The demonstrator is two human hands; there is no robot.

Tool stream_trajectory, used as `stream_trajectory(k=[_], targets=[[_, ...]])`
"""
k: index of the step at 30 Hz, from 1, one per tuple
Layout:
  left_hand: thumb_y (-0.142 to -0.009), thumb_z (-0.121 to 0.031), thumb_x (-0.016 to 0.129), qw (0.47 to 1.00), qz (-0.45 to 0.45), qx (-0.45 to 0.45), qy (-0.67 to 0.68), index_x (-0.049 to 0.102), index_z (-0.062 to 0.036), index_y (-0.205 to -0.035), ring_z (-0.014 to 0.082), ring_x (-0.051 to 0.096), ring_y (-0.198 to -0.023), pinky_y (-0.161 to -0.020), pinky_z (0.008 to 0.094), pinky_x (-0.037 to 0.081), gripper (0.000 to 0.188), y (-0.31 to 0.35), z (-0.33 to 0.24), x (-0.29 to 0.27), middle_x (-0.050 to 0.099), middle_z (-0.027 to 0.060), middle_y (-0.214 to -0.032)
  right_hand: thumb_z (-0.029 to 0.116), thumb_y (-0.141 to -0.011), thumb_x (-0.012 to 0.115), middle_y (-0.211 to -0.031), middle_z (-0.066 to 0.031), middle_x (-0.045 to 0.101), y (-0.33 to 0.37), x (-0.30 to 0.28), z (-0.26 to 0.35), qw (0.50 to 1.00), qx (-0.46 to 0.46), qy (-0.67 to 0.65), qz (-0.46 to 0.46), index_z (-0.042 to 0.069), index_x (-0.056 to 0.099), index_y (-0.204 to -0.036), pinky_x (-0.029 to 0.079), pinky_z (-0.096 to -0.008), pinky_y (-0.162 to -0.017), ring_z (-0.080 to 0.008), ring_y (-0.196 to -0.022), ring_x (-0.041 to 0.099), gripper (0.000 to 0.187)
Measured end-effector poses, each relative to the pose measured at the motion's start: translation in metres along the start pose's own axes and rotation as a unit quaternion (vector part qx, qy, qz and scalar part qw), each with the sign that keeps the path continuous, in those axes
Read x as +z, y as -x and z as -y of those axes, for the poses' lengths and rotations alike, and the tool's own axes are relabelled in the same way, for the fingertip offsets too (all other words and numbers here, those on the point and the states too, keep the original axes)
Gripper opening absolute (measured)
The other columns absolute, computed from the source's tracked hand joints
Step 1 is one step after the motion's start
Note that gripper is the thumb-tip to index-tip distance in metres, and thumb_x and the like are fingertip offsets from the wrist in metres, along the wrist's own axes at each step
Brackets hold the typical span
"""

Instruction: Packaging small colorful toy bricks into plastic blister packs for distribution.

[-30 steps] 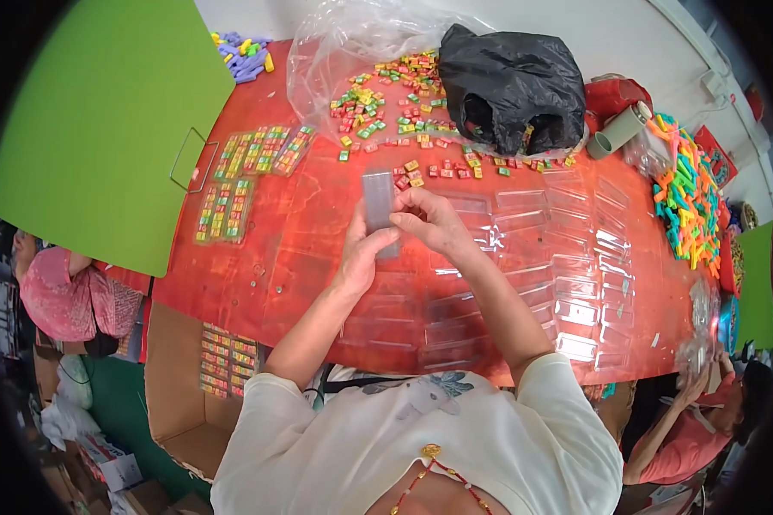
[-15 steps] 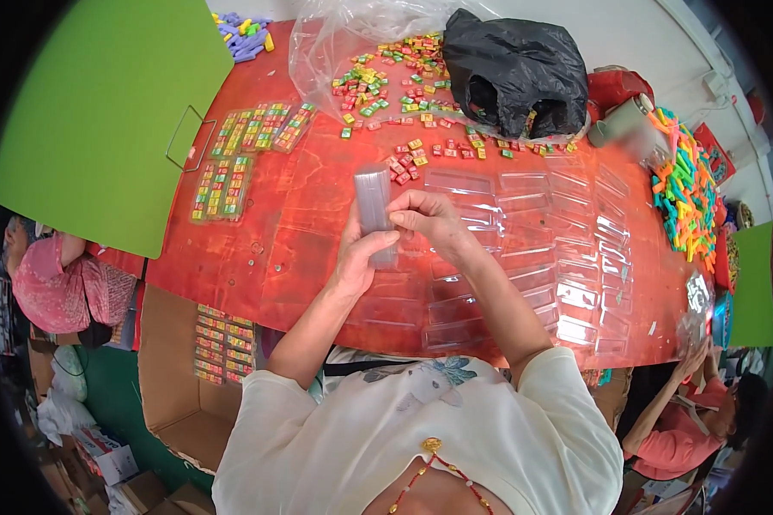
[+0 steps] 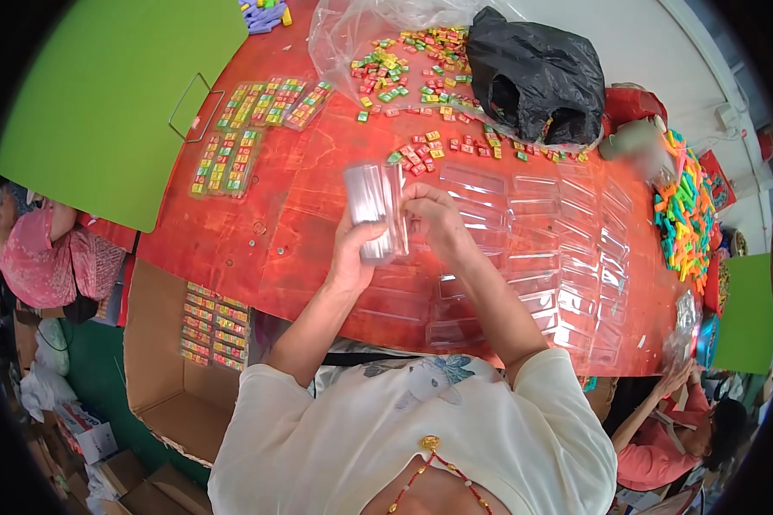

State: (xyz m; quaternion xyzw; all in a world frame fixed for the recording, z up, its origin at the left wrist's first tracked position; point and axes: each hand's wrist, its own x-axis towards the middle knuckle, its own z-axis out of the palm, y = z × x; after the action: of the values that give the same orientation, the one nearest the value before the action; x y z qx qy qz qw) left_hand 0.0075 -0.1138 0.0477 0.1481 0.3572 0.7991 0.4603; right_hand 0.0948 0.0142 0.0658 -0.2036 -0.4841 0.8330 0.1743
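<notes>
A stack of clear plastic trays (image 3: 366, 202) stands upright in my left hand (image 3: 350, 260), gripped with the thumb across its front. At the stack's right side, a single clear tray (image 3: 398, 215) leans slightly apart, blurred by motion. My right hand (image 3: 438, 219) pinches that tray's edge; some of its fingertips are hidden. To the right, rows of shallow clear trays (image 3: 474, 183) lie on the red table (image 3: 296, 223). Small red, yellow and green blocks (image 3: 417, 154) lie loose just beyond my hands.
Filled trays (image 3: 223, 163) lie at the left, by a green board (image 3: 103, 103). A black plastic bag (image 3: 537, 69) sits at the back. Colourful plastic pieces (image 3: 685, 215) are heaped at right. A cardboard box (image 3: 159, 360) stands below the table; other people sit at both sides.
The tray at the stack's right side has come partly away, with my right hand on it. The stack has fanned wider. The whole view has shifted slightly.
</notes>
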Motion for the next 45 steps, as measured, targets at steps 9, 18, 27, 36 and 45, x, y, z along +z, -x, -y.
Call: stream_trajectory(k=[9,18,27,36,45], targets=[[-0.078,-0.014,0.059,0.997,-0.051,0.046,0.04,0.044,-0.0055,-0.117,0.0235,0.063,-0.067,-0.059,0.0353,0.054,0.043,0.005,-0.022,-0.029,0.061,0.0129,-0.083,0.013,-0.09,0.053,-0.064,-0.0096,0.057,-0.024,-0.011,0.006,0.918,-0.198,0.324,-0.118,0.005,0.052,-0.082,0.044,-0.0316,-0.047,-0.0204,-0.053,0.055,0.011],[-0.079,-0.018,0.06,0.998,-0.026,0.058,0.007,0.045,-0.0035,-0.116,0.0238,0.063,-0.069,-0.063,0.0359,0.054,0.042,0.013,-0.022,-0.033,0.061,0.0143,-0.085,0.017,-0.077,0.061,-0.078,-0.0066,0.055,-0.027,-0.015,-0.037,0.516,-0.339,0.786,-0.016,0.009,0.059,-0.077,0.042,-0.0354,-0.068,-0.0232,-0.076,0.058,0.008],[-0.078,-0.015,0.057,0.994,-0.083,0.024,-0.071,0.044,0.0011,-0.13,0.0287,0.061,-0.094,-0.076,0.0414,0.054,0.056,0.02,0.006,-0.033,0.058,0.0156,-0.112,0.025,-0.09,0.059,-0.085,-0.0102,0.062,-0.001,-0.01,-0.044,0.919,-0.203,0.33,0.069,0.005,0.064,-0.089,0.05,-0.0356,-0.071,-0.0243,-0.081,0.062,0.02],[-0.082,-0.019,0.058,0.973,0.14,0.046,-0.175,0.027,0.0002,-0.146,0.0255,0.047,-0.119,-0.097,0.0357,0.041,0.073,0.025,0.026,0.038,0.044,0.0159,-0.132,0.017,-0.085,0.062,-0.074,-0.0085,0.058,0.084,-0.008,-0.006,0.9,-0.296,0.316,-0.058,0.0,0.056,-0.085,0.045,-0.0324,-0.058,-0.0175,-0.068,0.058,0.018],[-0.084,-0.018,0.059,0.959,0.156,-0.017,-0.234,0.018,-0.0047,-0.149,0.0286,0.039,-0.128,-0.104,0.0376,0.036,0.078,0.043,0.004,0.075,0.033,0.0169,-0.142,0.013,-0.08,0.064,-0.07,-0.0032,0.056,0.09,-0.012,-0.002,0.947,-0.233,0.216,-0.049,0.0,0.054,-0.082,0.045,-0.0286,-0.056,-0.011,-0.066,0.055,0.017]])
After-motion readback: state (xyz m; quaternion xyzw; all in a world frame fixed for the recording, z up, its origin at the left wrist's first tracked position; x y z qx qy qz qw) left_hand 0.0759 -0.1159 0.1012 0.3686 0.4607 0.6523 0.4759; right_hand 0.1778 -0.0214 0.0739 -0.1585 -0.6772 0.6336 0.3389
